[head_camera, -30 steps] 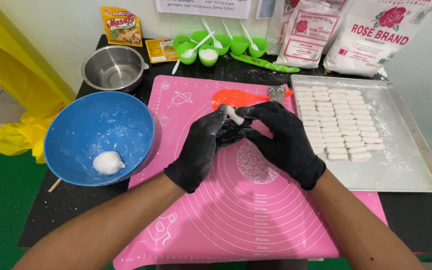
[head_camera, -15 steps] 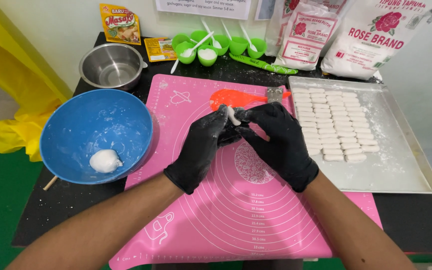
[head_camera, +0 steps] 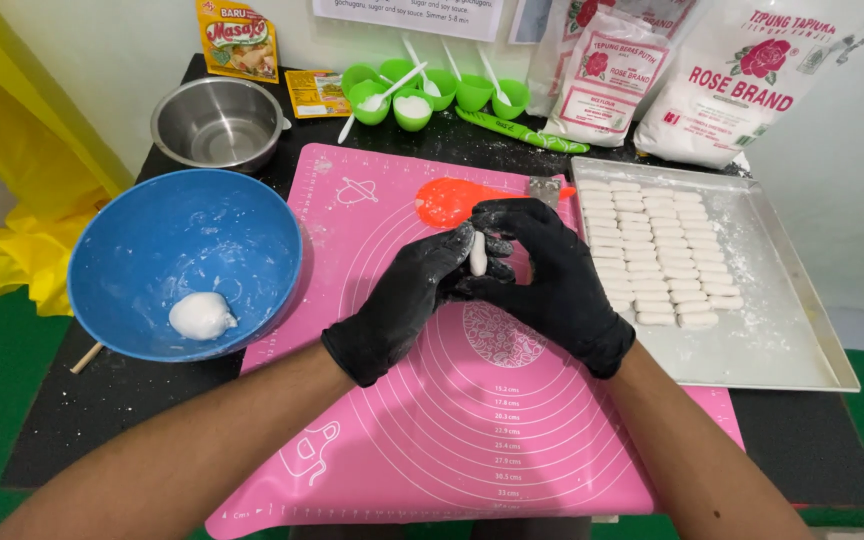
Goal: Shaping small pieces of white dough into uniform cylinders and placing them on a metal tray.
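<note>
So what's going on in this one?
A person in black gloves holds a small white dough piece between the left hand and right hand, above a pink mat. A metal tray on the right holds rows of shaped pieces; a blue bowl holds a dough lump.

My black, flour-dusted table [head_camera: 132,400] carries a pink silicone rolling mat [head_camera: 432,420] across its middle, reaching the near edge. On the left side sits my round blue plastic bowl [head_camera: 142,240], touching the mat's edge, with a shiny steel bowl [head_camera: 220,122] behind it at the far left corner. A cluster of small green cups [head_camera: 432,92] stands along the far edge. A flat metal baking tray [head_camera: 792,330] lies on the right side, beside the mat.
</note>
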